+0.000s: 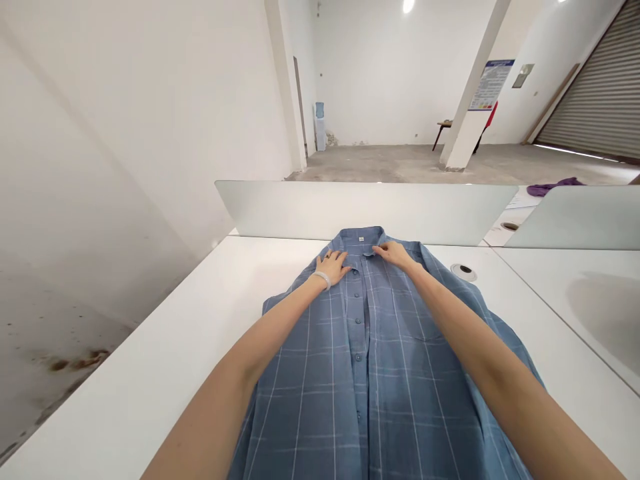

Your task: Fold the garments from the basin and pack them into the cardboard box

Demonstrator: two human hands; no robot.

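A blue shirt with thin white checks lies front up on the white table, its collar at the far end. Its front is unbuttoned, with a row of buttons showing along one edge. On the left side of the collar rests my left hand, fingers spread over the cloth; a ring and a pale bracelet are on it. My right hand pinches the right collar tip between thumb and fingers. Parts of the right sleeve run beneath my right forearm, and the shirt's hem is out of view.
A low frosted partition borders the table's far edge. Right of the shirt is a round cable hole. A purple cloth lies behind the partition. A wall stands close on the left; a pillar rises farther back.
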